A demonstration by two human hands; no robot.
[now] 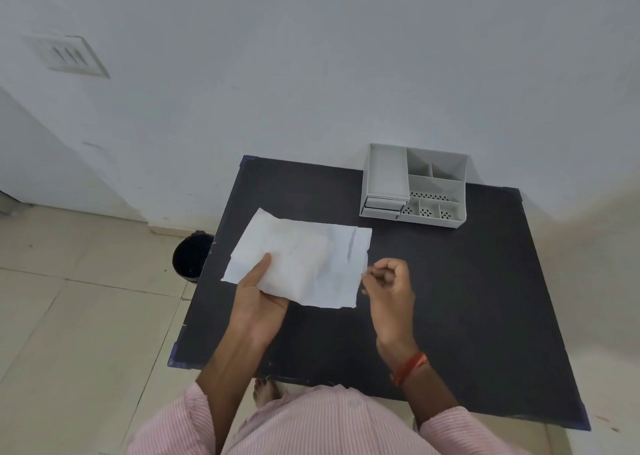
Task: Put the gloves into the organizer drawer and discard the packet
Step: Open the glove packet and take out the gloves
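The packet (304, 264) is a flat white paper envelope, creased and slightly translucent, held above the black table (485, 281) near its 9 o'clock edge. The left hand (258, 298) grasps the packet at its 7 o'clock corner, thumb on top and fingers underneath. The right hand (389, 281) sits at the packet's 3 o'clock edge with fingers curled inward; whether it pinches the paper edge or merely touches it cannot be determined. The gloves are not visible; a faint bulk in the packet suggests they remain inside.

Handling assessment: the packet appears light, thin and limp. It will likely sag if held by one corner and tear readily along its edges. Recommended grip: hold one short edge firmly with the left hand and peel or tear at the opposite edge. Gloves inside are probably soft and slippery; draw them out by the cuff.

The organizer (414, 186) stands at the table's 1 o'clock, against the wall, well apart from the packet. Its drawers (381, 206) sit at its 7 o'clock corner. A black bin (190, 257) stands on the floor at the table's 9 o'clock, suitable for discarding the packet.
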